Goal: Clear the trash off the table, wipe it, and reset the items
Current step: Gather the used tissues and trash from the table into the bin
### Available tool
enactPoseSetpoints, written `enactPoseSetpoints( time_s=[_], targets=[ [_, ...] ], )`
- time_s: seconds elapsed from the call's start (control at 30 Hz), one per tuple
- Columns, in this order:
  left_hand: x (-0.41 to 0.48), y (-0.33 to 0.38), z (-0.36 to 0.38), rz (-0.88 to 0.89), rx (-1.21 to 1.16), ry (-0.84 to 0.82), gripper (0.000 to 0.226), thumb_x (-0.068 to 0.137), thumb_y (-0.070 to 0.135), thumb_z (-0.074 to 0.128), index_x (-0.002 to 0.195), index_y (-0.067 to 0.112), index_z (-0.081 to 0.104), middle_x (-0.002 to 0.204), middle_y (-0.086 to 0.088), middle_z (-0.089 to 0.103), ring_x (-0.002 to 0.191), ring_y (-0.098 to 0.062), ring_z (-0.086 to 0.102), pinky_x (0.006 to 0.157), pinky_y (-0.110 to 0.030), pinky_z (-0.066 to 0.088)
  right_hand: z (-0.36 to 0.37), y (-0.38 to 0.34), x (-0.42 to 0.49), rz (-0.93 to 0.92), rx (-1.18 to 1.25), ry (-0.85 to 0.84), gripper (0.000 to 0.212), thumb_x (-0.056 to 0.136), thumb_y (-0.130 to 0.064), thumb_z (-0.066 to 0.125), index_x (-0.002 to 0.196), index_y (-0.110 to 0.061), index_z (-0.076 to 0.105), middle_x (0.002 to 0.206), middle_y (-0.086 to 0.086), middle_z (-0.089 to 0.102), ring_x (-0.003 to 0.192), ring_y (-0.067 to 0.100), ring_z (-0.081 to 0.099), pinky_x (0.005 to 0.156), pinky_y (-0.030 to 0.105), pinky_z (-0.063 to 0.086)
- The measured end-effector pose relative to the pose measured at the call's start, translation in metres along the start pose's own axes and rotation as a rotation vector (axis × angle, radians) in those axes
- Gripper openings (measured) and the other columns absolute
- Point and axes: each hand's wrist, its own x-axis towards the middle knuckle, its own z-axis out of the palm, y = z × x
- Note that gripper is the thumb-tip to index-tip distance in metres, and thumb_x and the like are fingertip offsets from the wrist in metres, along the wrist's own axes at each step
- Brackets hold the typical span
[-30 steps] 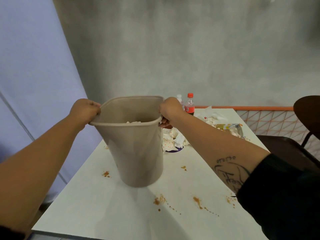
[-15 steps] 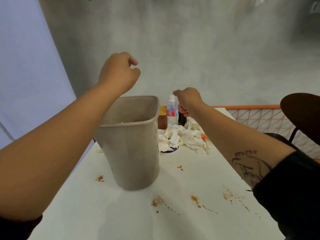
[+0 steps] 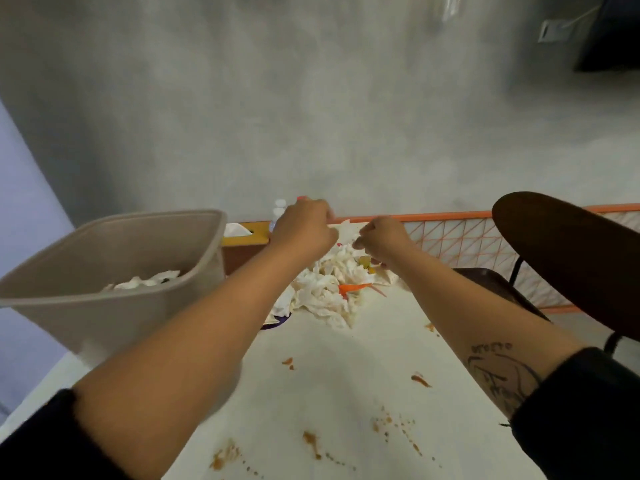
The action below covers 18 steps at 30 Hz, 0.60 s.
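1. While brown sauce spots (image 3: 311, 443) dot the near half of the table (image 3: 346, 382), wiping looks not yet begun, and no cloth shows anywhere.
2. The bin (image 3: 121, 317) stands on the table's left side with a few white napkins (image 3: 145, 281) inside, so I judge clearing has started but is far from done. Its base is hidden behind the left forearm.
3. The pile (image 3: 329, 294) of crumpled paper lies at the far middle of the table, just right of the bin, with an orange scrap (image 3: 353, 288) in it. Most of the trash is left to move.
4. The left hand (image 3: 304, 230) and right hand (image 3: 384, 239) hover close together over the pile's far end. Both have their fingers curled. Seen from behind the knuckles, I cannot tell whether either grasps paper or nothing.
5. Items to reset sit along the far edge, and resetting is untouched. There is a box (image 3: 242, 254) partly behind the bin, and bottles (image 3: 278, 211) are mostly hidden by the left hand. Only the dark rim of a plate (image 3: 275, 322) peeks from under the pile.
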Motion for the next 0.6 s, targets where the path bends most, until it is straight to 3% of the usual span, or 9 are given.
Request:
enactPoseSetpoints(
  time_s=[0.1,0.23,0.37,0.5,0.6],
  targets=[
    [0.011,-0.011,0.036,-0.083,0.006,-0.102,0.025,0.086,0.025,0.06,0.109,0.017,0.063,0.117,-0.005,0.062,0.095,-0.022,0.059,0.072,-0.027,0.041,-0.003,0.027,0.02,-0.036,-0.09,-0.056,0.03,0.083,-0.005,0.064,0.11,0.006,0.06,0.085,0.013,0.056,0.07,0.026,0.054,0.057,0.03,0.042],
    [0.016,-0.021,0.078,-0.198,-0.027,-0.217,0.035,0.087,0.024,0.063,0.122,0.017,0.058,0.128,-0.003,0.056,0.111,-0.021,0.056,0.084,-0.028,0.043,0.008,0.061,0.049,-0.024,-0.17,-0.095,0.032,0.079,0.0,0.062,0.111,0.005,0.061,0.087,0.012,0.056,0.075,0.025,0.053,0.068,0.033,0.044],
    [0.019,-0.03,0.113,-0.291,-0.054,-0.244,0.036,0.087,0.027,0.065,0.121,0.018,0.058,0.132,-0.004,0.05,0.115,-0.022,0.053,0.09,-0.03,0.044,0.019,0.09,0.079,-0.049,-0.226,-0.127,0.034,0.082,-0.004,0.06,0.116,-0.008,0.059,0.115,0.009,0.063,0.096,0.026,0.062,0.09,0.032,0.043],
    [0.021,-0.036,0.138,-0.352,-0.043,-0.235,0.036,0.088,0.031,0.063,0.122,0.019,0.057,0.133,-0.004,0.047,0.115,-0.022,0.053,0.091,-0.029,0.043,0.035,0.109,0.109,-0.157,-0.324,-0.173,0.044,0.087,-0.011,0.058,0.13,-0.018,0.051,0.129,0.004,0.055,0.111,0.024,0.057,0.078,0.026,0.035],
    [0.019,-0.039,0.149,-0.391,-0.053,-0.199,0.034,0.088,0.029,0.063,0.121,0.02,0.058,0.13,-0.005,0.047,0.109,-0.021,0.056,0.087,-0.026,0.042,0.053,0.115,0.128,-0.243,-0.364,-0.156,0.048,0.088,-0.016,0.055,0.134,-0.024,0.045,0.129,0.007,0.048,0.107,0.027,0.058,0.081,0.033,0.046]
  ],
)
